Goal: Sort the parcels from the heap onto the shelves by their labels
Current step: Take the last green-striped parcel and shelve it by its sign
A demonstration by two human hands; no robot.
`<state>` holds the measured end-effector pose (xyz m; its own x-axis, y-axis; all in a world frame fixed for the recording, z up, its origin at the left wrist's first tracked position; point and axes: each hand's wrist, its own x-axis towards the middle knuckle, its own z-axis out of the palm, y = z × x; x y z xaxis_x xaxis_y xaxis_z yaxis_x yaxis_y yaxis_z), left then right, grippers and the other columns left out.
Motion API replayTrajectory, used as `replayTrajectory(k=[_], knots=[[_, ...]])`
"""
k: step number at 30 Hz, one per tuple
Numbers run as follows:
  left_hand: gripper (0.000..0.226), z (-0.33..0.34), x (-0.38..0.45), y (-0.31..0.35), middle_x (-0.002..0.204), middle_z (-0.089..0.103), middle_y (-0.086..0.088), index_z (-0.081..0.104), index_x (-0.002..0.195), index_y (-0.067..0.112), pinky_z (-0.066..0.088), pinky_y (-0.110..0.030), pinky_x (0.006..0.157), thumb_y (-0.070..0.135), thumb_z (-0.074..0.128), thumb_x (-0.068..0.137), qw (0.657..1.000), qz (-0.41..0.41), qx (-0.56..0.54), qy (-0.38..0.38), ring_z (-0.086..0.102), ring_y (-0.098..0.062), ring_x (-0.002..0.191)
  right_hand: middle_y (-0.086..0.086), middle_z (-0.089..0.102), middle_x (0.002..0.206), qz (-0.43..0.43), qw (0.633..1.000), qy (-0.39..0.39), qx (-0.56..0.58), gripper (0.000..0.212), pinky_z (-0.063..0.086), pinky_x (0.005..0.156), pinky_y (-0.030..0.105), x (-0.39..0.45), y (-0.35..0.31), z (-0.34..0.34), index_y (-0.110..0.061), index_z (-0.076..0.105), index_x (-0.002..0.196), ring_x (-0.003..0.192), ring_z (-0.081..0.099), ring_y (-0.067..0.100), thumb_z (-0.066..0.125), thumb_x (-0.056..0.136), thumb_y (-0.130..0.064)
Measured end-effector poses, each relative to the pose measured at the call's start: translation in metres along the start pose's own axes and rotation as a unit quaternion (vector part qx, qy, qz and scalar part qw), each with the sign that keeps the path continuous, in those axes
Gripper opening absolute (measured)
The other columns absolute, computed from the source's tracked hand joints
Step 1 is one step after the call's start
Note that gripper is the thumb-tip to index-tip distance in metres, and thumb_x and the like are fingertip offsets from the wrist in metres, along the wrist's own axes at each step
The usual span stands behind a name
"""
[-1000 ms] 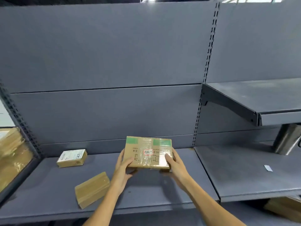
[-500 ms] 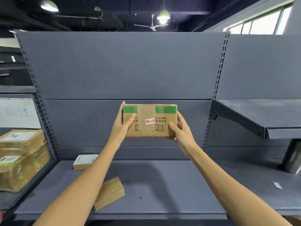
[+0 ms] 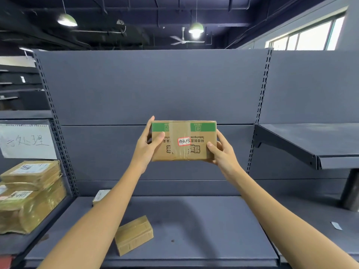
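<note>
Left hand grips the left end of a cardboard parcel, thumb on its front face; right hand grips the right end likewise. Parcel held level at frame centre, in the air before the grey back panel, above the lower shelf. Front face carries green bands along the top edge, clear tape, and a red-bordered handwritten sticker; print reads upside down. Small taped box lies on the shelf at lower centre. White-labelled box sits partly behind the left forearm. Stacked parcels at lower left.
</note>
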<state>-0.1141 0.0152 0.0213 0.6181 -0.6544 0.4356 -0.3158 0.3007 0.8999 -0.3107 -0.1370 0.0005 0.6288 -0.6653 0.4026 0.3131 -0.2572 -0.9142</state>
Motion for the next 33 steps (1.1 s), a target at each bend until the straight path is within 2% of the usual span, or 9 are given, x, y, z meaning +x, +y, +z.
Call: replayTrajectory(k=[8, 18, 23, 27, 33], knots=[[0.063, 0.004, -0.007, 0.001, 0.127, 0.064, 0.013, 0.033, 0.149, 0.049, 0.053, -0.039, 0.101, 0.028, 0.063, 0.098, 1.0, -0.003, 0.004, 0.007, 0.061, -0.01, 0.12, 0.006, 0.067, 0.128, 0.008, 1.0, -0.001, 0.004, 0.047, 0.062, 0.077, 0.04, -0.004, 0.001, -0.002, -0.03, 0.042, 0.148, 0.117, 0.066, 0.026, 0.051, 0.105, -0.014], [0.064, -0.013, -0.02, -0.003, 0.121, 0.067, 0.014, 0.032, 0.152, 0.044, 0.056, -0.027, 0.091, 0.027, 0.062, 0.099, 0.999, -0.017, 0.031, 0.037, 0.066, -0.005, 0.11, 0.005, 0.068, 0.126, 0.032, 0.999, -0.019, 0.028, 0.046, 0.062, 0.078, 0.045, -0.006, 0.018, 0.014, -0.027, 0.044, 0.148, 0.114, 0.068, 0.026, 0.052, 0.104, -0.014], [0.063, -0.035, -0.034, -0.005, 0.123, 0.067, 0.012, 0.031, 0.153, 0.042, 0.054, -0.03, 0.095, 0.028, 0.061, 0.099, 0.996, -0.021, 0.058, 0.061, 0.065, -0.008, 0.114, 0.005, 0.069, 0.125, 0.044, 0.998, -0.042, 0.035, 0.047, 0.062, 0.08, 0.048, -0.006, 0.031, 0.036, -0.026, 0.043, 0.149, 0.115, 0.068, 0.025, 0.052, 0.104, -0.014], [0.063, -0.057, -0.049, -0.006, 0.118, 0.068, 0.017, 0.03, 0.155, 0.039, 0.052, -0.02, 0.091, 0.026, 0.06, 0.1, 0.992, -0.018, 0.084, 0.089, 0.065, -0.001, 0.11, 0.007, 0.068, 0.125, 0.049, 0.995, -0.071, 0.048, 0.046, 0.062, 0.081, 0.05, -0.009, 0.039, 0.058, -0.028, 0.045, 0.147, 0.113, 0.069, 0.025, 0.053, 0.104, -0.014], [0.063, -0.094, -0.08, -0.005, 0.115, 0.068, 0.015, 0.032, 0.155, 0.035, 0.05, -0.014, 0.082, 0.023, 0.06, 0.1, 0.985, -0.023, 0.096, 0.139, 0.065, 0.005, 0.101, 0.005, 0.069, 0.122, 0.054, 0.99, -0.119, 0.059, 0.046, 0.061, 0.082, 0.051, -0.016, 0.049, 0.096, -0.028, 0.047, 0.146, 0.114, 0.068, 0.024, 0.056, 0.102, -0.016]])
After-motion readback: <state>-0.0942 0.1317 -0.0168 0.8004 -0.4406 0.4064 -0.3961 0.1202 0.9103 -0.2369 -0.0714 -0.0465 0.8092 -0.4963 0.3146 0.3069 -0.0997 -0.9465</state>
